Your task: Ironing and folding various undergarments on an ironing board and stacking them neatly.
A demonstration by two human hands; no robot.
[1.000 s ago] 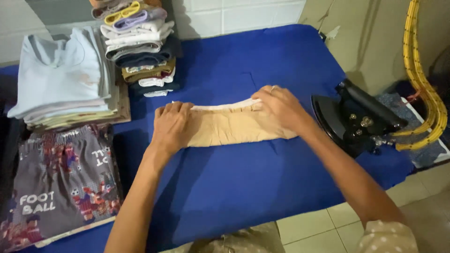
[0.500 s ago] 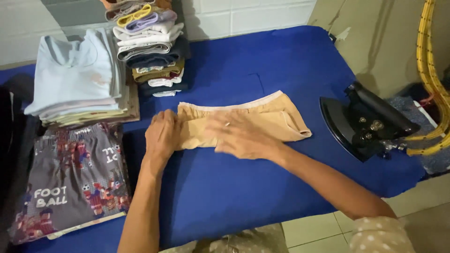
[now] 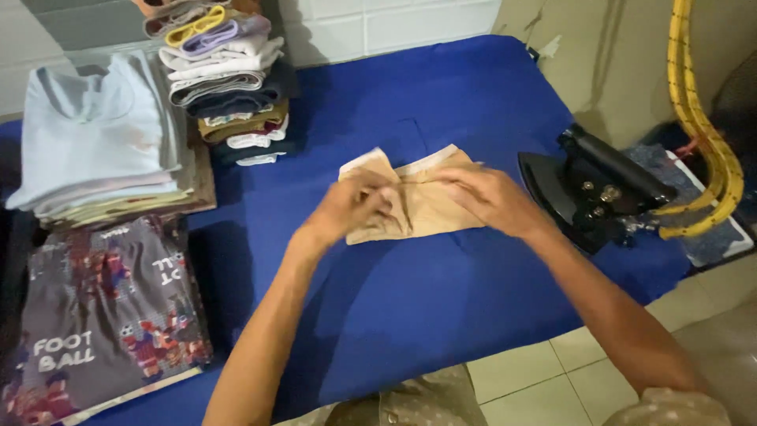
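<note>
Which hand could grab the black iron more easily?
Probably the right hand. It rests on the tan garment on the side nearer the black iron, while the left hand is farther away and would have to cross over.
</note>
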